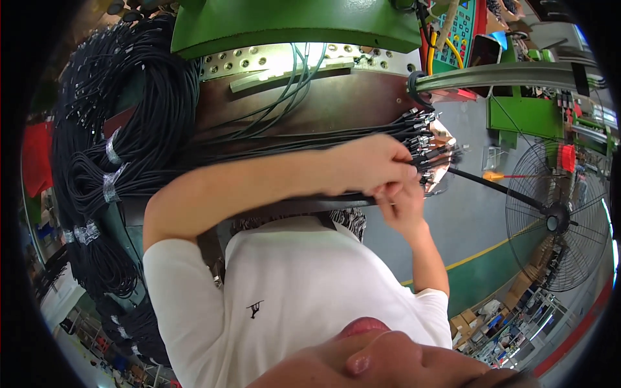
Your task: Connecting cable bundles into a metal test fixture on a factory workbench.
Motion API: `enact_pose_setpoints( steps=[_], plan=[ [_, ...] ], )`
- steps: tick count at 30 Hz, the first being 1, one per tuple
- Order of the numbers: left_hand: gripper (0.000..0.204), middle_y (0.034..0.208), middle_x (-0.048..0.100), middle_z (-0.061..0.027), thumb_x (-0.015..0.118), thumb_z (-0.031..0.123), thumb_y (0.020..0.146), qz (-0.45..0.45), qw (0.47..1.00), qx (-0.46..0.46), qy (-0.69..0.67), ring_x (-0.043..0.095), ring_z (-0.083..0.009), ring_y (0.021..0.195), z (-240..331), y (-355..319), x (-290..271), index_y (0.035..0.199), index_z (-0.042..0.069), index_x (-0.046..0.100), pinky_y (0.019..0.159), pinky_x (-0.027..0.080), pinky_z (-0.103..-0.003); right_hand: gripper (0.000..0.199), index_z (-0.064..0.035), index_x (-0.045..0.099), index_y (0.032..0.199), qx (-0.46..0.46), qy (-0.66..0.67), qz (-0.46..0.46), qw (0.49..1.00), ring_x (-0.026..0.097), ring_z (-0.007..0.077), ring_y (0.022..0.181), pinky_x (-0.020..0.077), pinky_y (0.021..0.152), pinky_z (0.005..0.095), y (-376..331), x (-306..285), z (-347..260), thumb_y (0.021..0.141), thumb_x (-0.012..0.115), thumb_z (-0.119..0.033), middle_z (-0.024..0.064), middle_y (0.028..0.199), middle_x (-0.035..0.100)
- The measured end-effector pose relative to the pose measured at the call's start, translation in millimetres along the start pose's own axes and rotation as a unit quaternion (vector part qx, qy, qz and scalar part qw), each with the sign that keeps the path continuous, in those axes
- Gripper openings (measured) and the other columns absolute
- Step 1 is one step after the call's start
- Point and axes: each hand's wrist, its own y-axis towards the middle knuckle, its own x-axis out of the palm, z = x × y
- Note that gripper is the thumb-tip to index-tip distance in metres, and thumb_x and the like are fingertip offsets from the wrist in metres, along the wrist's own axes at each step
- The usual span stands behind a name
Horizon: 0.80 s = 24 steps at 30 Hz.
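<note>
Both my hands meet at the right end of the work table, over a row of long black cables [272, 155] lying crosswise in front of me. My left hand [372, 165] reaches across from the left, its fingers closed beside the metal-tipped cable ends [424, 132]. Just below it, my right hand [406, 205] comes up with thumb and fingers pinched together, touching or almost touching the left fingertips. What either hand pinches is too small and blurred to make out. Some dark cable ends stick out to the right of the fingers.
Thick coils of black cable [162, 97] with silver ties [111, 184] crowd the left side. A green machine [297, 29] overhangs the back, above a metal bar [291, 74]. A metal rail [504, 77], a control panel [460, 32] and a large fan [550, 220] stand right.
</note>
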Motion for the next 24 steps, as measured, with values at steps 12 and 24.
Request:
enact_pose_setpoints(
  steps=[12,24],
  plan=[
    [0.024,0.064,0.050,0.0032,0.046,0.020,0.099,0.292,0.936,0.161,-0.113,0.042,-0.0029,0.055,-84.7,-81.7,31.9,0.109,0.001,0.058,0.050,0.036,-0.019,0.026,-0.0024,0.060,0.094,-0.081,-0.135,-0.060,0.986,0.056,0.0317,0.083,0.0453,0.074,0.0377,176.2,74.8,48.5,0.080,0.065,-0.023,0.0154,0.087,0.059],
    [0.028,0.065,0.044,0.0039,0.043,0.025,0.100,0.333,0.916,0.185,-0.126,0.039,-0.0022,0.056,-86.4,-88.9,24.8,0.116,0.005,0.056,0.050,0.031,-0.017,0.020,-0.0055,0.062,0.095,-0.081,0.062,-0.068,0.993,0.056,0.0274,0.084,0.0458,0.072,0.0367,131.1,32.1,19.4,0.076,0.069,-0.010,0.0067,0.087,0.056]
  ],
)
